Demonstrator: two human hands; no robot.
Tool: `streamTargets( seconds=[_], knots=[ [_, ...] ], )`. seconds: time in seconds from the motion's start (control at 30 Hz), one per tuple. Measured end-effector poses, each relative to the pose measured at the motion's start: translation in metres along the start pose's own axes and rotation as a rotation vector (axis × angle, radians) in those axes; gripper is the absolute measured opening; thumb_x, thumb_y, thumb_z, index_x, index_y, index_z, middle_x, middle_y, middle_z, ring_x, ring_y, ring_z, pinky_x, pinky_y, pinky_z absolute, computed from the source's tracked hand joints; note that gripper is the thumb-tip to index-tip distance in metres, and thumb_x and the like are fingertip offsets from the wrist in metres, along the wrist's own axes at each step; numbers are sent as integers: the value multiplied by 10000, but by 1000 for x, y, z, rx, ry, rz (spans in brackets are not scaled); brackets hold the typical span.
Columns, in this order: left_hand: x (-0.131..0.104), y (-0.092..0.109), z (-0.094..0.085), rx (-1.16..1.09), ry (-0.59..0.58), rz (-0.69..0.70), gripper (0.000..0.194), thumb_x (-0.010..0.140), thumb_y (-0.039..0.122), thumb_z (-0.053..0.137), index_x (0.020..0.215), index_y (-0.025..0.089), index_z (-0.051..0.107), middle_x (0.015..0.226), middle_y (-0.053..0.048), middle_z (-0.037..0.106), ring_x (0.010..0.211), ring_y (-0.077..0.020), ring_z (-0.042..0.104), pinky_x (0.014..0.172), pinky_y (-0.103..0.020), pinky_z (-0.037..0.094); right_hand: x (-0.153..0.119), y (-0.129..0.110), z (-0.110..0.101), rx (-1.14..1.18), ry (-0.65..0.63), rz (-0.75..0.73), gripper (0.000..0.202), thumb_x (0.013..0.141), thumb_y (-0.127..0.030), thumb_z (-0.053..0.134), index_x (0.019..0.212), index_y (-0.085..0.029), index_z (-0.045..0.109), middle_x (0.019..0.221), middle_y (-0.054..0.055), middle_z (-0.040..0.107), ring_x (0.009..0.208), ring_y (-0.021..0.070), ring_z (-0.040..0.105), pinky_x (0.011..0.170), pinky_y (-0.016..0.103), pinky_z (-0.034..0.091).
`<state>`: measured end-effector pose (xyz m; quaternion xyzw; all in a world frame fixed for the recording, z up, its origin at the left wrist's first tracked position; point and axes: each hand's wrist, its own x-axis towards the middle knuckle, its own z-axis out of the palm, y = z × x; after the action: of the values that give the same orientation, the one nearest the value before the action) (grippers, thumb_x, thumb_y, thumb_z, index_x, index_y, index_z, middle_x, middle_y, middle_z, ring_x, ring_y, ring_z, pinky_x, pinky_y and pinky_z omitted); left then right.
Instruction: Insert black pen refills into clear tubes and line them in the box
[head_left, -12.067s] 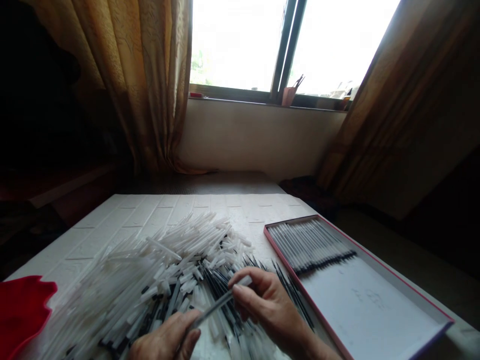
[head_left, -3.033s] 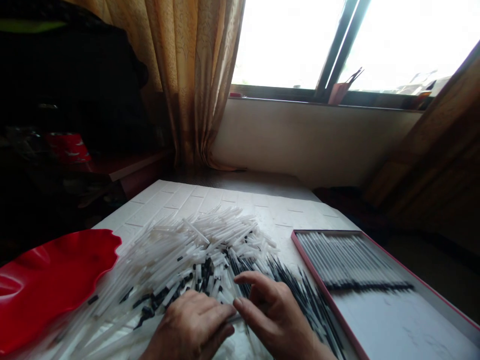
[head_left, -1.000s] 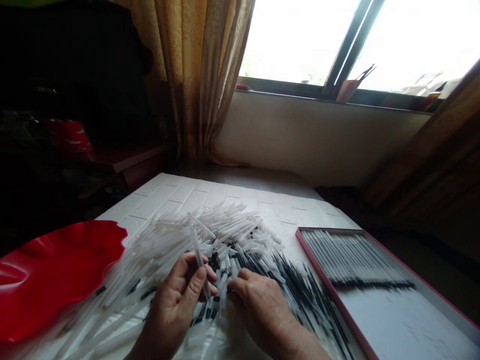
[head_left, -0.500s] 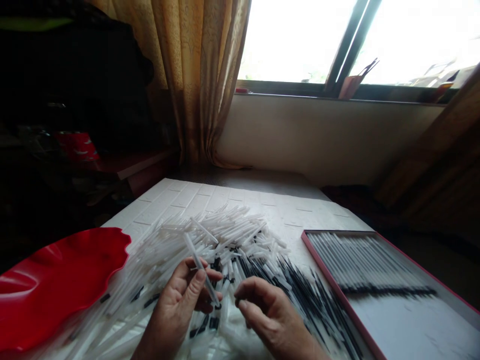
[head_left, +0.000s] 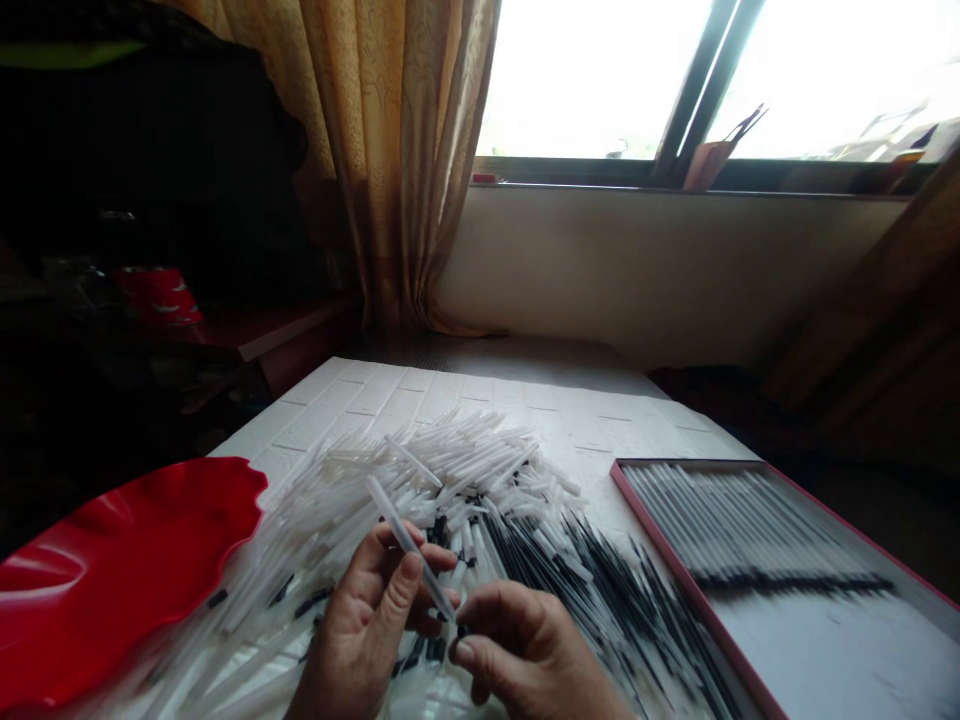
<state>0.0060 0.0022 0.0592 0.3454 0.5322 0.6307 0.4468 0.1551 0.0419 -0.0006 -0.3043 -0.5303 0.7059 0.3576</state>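
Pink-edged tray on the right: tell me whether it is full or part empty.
Part empty. The tray holds one row of pens at its far end; its near floor is bare.

Two hands point(head_left: 450, 640), one red dish point(head_left: 112, 570), one tray point(head_left: 825, 650), countless tubes point(head_left: 420, 480)

- Tube point(head_left: 405, 541) between the hands: translucent white.
- Heap of tubes point(head_left: 420, 480): milky white, flecked with black caps.
- Refills point(head_left: 600, 590): black.
- Counter point(head_left: 465, 392): white, brick-patterned.
- Dish point(head_left: 112, 570) at the counter's left edge: glossy red.
- Tray point(head_left: 825, 650): white inside, pink-red rim.
- Curtain point(head_left: 390, 150): golden tan, faintly veined.
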Motion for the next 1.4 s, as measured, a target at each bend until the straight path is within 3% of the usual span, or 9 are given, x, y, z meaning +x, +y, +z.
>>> streamTargets(
  seconds=[0.2,0.63,1.23,1.4],
  knots=[
    [-2,1,2,-6,-39,1,493,775,667,722,981,241,585,845,20,767,627,-162,741,560,-242,565,-2,2,1,14,21,-17,342,722,-449,863,761,-159,687,667,-8,668,545,107,615,520,214,526],
    [-1,-9,-1,29,-73,53,434,780,629,747,947,251,615,872,39,765,703,-128,721,664,-209,557,-2,-6,1,51,19,-18,307,762,-398,858,911,-156,742,834,44,759,610,104,640,551,200,526],
    [-2,-10,1,-1,-30,102,433,760,602,780,959,248,629,834,62,777,729,-108,723,669,-172,570,-2,-3,-2,-119,58,-85,298,854,-465,760,904,-174,728,742,19,714,634,128,640,605,218,516],
    [2,-16,-5,11,-91,126,412,809,579,750,993,237,612,878,28,775,742,-126,727,663,-194,583,-2,-6,-2,-196,45,-100,353,885,-517,701,908,-166,731,788,46,716,641,140,651,599,224,519]
  ],
)
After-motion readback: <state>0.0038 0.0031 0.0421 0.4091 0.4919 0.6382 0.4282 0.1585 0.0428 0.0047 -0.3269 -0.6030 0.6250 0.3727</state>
